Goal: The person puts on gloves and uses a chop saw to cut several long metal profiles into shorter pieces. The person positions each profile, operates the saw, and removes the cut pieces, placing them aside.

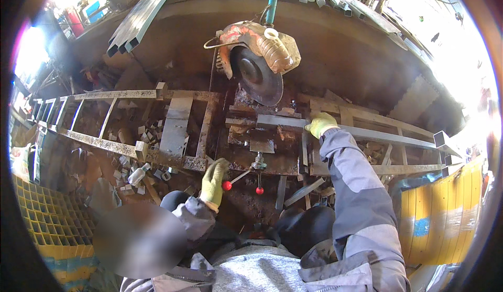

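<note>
My right hand (321, 125), in a yellow-green glove, is closed round a long grey square metal tube (387, 136). The tube's left end lies in a rusty vise (262, 141) under the saw blade (257, 77). My left hand (212, 183), gloved alike, is beside a red ball knob (227, 185) on the vise's crank handle; its fingers are stretched out and hold nothing that I can see. A second red knob (259, 191) hangs to the right of the first. Above the vise, the cut-off saw (262, 48) is raised, its dark disc apart from the tube.
Rusty frame rails (99, 144) run left and right of the vise. Small tube offcuts (149, 134) litter the ground. A yellow grid stack (47, 213) stands at left, a yellow slatted stack (440, 213) at right. Long square tubes (144, 17) lie on the far ledge.
</note>
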Demonstrator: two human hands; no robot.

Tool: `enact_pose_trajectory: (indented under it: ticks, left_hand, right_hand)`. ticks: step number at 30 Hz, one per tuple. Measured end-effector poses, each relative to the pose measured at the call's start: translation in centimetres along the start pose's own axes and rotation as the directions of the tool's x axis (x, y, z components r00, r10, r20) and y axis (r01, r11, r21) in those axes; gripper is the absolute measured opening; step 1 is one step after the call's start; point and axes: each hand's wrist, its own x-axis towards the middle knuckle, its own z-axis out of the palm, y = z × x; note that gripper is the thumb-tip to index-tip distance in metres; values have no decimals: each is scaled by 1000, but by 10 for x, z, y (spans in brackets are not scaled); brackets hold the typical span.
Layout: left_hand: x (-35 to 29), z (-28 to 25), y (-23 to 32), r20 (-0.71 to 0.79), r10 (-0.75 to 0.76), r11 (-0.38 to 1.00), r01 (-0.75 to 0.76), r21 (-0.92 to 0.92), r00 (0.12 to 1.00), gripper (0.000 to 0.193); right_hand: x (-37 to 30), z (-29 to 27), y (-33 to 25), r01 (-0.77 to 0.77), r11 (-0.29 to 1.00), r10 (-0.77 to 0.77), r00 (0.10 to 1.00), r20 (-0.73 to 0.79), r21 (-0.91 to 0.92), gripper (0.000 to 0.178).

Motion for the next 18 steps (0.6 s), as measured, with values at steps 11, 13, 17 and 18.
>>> enact_pose_trajectory:
  ticks: [11, 13, 17, 18]
  left_hand:
    - [1, -3, -36, 313, -64, 987, 15, 159, 948, 58]
    - [11, -5, -35, 390, -51, 992, 93, -90, 920, 56]
    - [30, -2, -41, 390, -146, 818, 333, -469, 909, 50]
    - [31, 1, -44, 425, -84, 764, 332, -554, 901, 52]
  right_hand:
    - [15, -11, 10, 39, 998, -41, 998, 45, 48, 53]
    - [17, -12, 8, 27, 1000, -27, 997, 78, 4, 55]
    - [-28, 31, -26, -36, 982, 60, 990, -125, 188, 47]
    - [-57, 62, -45, 90, 951, 61, 883, -465, 297, 45]
